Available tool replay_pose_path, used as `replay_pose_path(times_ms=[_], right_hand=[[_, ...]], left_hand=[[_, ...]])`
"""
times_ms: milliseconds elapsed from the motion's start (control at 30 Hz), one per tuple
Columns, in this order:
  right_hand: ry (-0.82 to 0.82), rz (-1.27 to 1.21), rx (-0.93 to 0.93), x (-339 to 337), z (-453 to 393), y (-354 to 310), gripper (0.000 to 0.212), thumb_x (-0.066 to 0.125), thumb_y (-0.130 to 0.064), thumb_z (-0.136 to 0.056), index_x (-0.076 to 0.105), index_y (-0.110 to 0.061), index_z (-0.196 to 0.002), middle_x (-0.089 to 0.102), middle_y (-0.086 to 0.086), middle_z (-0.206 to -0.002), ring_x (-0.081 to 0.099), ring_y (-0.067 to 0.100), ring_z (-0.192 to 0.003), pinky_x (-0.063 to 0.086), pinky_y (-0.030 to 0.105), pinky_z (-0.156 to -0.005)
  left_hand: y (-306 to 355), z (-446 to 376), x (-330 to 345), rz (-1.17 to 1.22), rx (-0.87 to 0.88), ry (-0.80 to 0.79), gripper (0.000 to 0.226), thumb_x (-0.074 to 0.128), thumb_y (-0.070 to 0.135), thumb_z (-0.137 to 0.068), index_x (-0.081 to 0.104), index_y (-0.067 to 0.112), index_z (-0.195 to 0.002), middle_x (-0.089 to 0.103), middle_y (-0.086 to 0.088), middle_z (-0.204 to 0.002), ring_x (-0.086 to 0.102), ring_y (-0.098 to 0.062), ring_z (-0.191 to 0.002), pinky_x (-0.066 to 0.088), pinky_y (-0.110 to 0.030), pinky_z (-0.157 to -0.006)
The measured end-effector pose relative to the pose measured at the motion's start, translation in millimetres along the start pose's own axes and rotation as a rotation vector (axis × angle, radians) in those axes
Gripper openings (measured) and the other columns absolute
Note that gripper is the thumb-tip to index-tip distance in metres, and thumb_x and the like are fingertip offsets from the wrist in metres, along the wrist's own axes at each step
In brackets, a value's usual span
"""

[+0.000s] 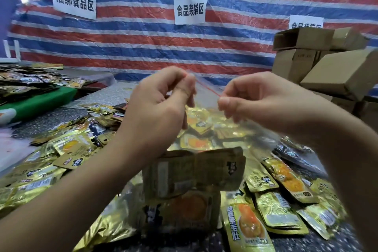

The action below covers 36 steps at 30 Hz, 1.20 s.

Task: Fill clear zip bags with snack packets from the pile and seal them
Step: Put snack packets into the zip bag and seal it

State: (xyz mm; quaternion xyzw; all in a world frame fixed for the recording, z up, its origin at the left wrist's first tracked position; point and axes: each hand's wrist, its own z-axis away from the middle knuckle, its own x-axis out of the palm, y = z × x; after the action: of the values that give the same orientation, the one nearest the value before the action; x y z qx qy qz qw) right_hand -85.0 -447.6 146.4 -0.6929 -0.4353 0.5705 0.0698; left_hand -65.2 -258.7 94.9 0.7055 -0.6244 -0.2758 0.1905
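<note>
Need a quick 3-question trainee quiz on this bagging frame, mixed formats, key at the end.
1. True or false: the clear zip bag already holds snack packets.
2. Which hand pinches the bag's red zip strip? A) left hand only B) right hand only C) both
3. Fill in: the cardboard boxes are stacked on the person's ____ side.

Key: 1 true, gold packets show through the bag. 2 C, each hand pinches one end of the strip. 3 right.
</note>
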Motion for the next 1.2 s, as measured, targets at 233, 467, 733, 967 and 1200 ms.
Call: replay_pose_path(times_ms=[233,467,733,967,1200], right_hand=[[0.103,-0.032,-0.082,-3,-10,11,0.021,0.064,-0.044,-0.081,0.073,-0.026,-0.08,0.07,-0.006,-0.07,0.064,0.007,-0.065,0.049,0.03,-0.069],[0.166,0.012,-0.008,7,-22,13,0.014,0.067,-0.03,-0.091,0.071,-0.026,-0.078,0.069,-0.009,-0.066,0.062,0.002,-0.06,0.047,0.027,-0.064],[0.181,-0.006,0.001,9,-20,7,0.016,0.069,-0.032,-0.089,0.072,-0.024,-0.075,0.07,-0.005,-0.066,0.063,0.003,-0.058,0.047,0.029,-0.064],[0.119,-0.097,0.035,4,-19,7,0.011,0.074,-0.037,-0.077,0.077,-0.027,-0.075,0.071,-0.001,-0.066,0.063,0.007,-0.06,0.047,0.036,-0.069],[0.093,-0.112,0.028,-1,-19,4,0.023,0.073,-0.049,-0.056,0.079,-0.034,-0.072,0.075,-0.003,-0.071,0.066,0.005,-0.061,0.045,0.031,-0.066]], left_hand=[[-7,-15,6,0.006,-0.017,-0.022,0.029,0.047,0.02,-0.103,0.057,0.009,-0.078,0.057,0.006,-0.053,0.05,-0.006,-0.041,0.038,-0.016,-0.043],[-12,-19,11,-0.05,-0.004,-0.042,0.028,0.047,0.021,-0.103,0.058,0.014,-0.078,0.058,0.012,-0.054,0.051,-0.005,-0.044,0.038,-0.015,-0.044],[-10,-18,7,-0.043,0.004,-0.042,0.03,0.046,0.02,-0.103,0.058,0.013,-0.077,0.058,0.011,-0.053,0.05,-0.004,-0.043,0.04,-0.016,-0.045],[-10,-19,5,0.002,-0.035,-0.106,0.029,0.045,0.018,-0.103,0.058,0.01,-0.079,0.059,0.007,-0.056,0.052,-0.01,-0.044,0.042,-0.019,-0.047],[-14,-24,-1,0.138,-0.148,-0.232,0.03,0.043,0.015,-0.103,0.06,0.011,-0.079,0.065,0.002,-0.069,0.058,-0.016,-0.054,0.043,-0.021,-0.049]])
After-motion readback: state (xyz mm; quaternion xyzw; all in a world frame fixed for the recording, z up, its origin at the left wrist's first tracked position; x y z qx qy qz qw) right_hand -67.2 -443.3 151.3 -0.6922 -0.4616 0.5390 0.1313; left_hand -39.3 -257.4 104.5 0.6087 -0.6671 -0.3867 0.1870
